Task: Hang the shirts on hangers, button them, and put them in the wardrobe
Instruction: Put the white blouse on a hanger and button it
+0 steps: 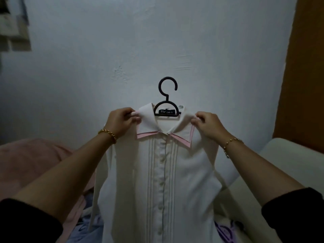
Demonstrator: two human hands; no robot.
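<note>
A pale blue-white plaster wall (105, 50) is filling the frame in dim light, with scuffs showing near its middle. An orange-brown wooden panel (306, 58) is rising at 2 o'clock. Blurred pale sheets (15, 28) are hanging at 10 o'clock. Pink bedding (31, 158) is lying at 8 o'clock, a white padded surface (289, 155) at 4 o'clock, light-blue cloth (82, 230) at 7 o'clock and purple-printed fabric (226, 228) at 5 o'clock.

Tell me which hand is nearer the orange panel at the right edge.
Right. The right hand pinches the collar on the side toward the orange panel; the left hand pinches the collar's far side, beyond the hanger.
</note>
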